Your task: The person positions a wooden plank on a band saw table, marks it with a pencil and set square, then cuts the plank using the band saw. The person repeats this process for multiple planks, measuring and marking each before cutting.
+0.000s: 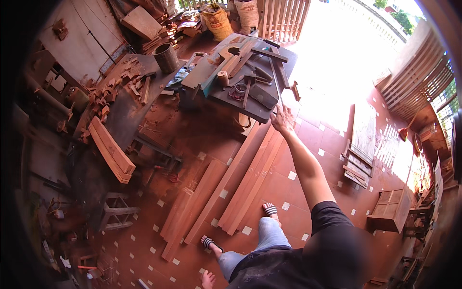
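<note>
My right arm reaches out over the near right corner of the workbench [260, 111]. My right hand [283, 120] is closed at the near end of the thin blade of a large try square [276, 79]. The square's dark stock lies at the far end, above the other tools. Beside it on the bench are a mallet-like hammer [249, 83], a dark flat block [263, 98], a coil of reddish cord [237, 91] and a small wooden cylinder [223, 78]. Low at the bottom edge, my left hand [208, 279] hangs beside my knee, its fingers loosely apart and holding nothing.
Long reddish boards [252, 180] lie on the tiled floor before my feet. Two joined timbers [110, 149] jut from a left-hand bench strewn with wood offcuts and a metal can [166, 58]. A wooden panel [362, 139] and a small cabinet [391, 210] are on the right.
</note>
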A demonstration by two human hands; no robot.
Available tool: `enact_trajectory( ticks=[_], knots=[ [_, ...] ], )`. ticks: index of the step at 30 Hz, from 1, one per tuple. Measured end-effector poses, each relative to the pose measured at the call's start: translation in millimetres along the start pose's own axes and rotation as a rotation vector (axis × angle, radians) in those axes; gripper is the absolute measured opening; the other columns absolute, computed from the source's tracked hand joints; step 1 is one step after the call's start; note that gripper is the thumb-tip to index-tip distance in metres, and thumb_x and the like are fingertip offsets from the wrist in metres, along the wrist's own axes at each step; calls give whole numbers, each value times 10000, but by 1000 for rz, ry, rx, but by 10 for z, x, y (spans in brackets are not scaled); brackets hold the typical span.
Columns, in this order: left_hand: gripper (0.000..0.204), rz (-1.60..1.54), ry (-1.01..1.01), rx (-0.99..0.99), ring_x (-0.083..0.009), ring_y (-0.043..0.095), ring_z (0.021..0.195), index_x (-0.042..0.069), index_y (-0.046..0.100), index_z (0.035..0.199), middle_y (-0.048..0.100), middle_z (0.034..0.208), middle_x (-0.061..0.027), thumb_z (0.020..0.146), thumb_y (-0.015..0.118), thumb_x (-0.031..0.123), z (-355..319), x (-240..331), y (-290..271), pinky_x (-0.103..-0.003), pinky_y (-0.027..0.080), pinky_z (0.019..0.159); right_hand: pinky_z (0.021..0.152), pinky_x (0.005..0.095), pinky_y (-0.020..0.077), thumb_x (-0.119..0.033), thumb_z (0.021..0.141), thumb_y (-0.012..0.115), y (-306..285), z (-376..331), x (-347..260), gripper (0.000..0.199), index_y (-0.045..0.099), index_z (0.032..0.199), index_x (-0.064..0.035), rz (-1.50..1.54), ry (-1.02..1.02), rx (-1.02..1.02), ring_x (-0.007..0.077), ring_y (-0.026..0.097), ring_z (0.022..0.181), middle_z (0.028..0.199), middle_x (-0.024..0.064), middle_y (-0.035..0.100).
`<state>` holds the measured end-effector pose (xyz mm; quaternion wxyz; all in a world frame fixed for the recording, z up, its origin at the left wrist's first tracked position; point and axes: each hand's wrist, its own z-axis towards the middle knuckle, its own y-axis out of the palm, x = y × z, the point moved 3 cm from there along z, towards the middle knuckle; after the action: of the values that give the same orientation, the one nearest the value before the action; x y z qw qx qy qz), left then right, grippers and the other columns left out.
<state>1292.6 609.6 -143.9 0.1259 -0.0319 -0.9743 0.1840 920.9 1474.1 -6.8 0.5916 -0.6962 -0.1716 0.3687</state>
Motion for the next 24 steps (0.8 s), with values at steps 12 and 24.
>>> enact_trajectory(
  ticks=[12, 24],
  knots=[
    [365, 2, 18, 180, -173, 674, 884, 218, 663, 1327, 679, 1097, -1, 1052, 673, 458, -1367, -297, 1041, -370, 549, 690, 1100, 594, 488, -485, 1021, 651, 208, 900, 528, 609, 618, 1345, 29, 427, 513, 10, 454, 605, 1336, 1454, 265, 621],
    [341, -51, 101, 142, -167, 671, 862, 170, 683, 1321, 681, 1071, -4, 1073, 649, 401, -1540, -530, 1308, -363, 552, 683, 500, 308, 524, -141, 904, 726, 375, 1246, 1105, 138, 748, 913, -5, 1226, 596, -148, 149, 612, 546, 711, 62, 664]
  ],
)
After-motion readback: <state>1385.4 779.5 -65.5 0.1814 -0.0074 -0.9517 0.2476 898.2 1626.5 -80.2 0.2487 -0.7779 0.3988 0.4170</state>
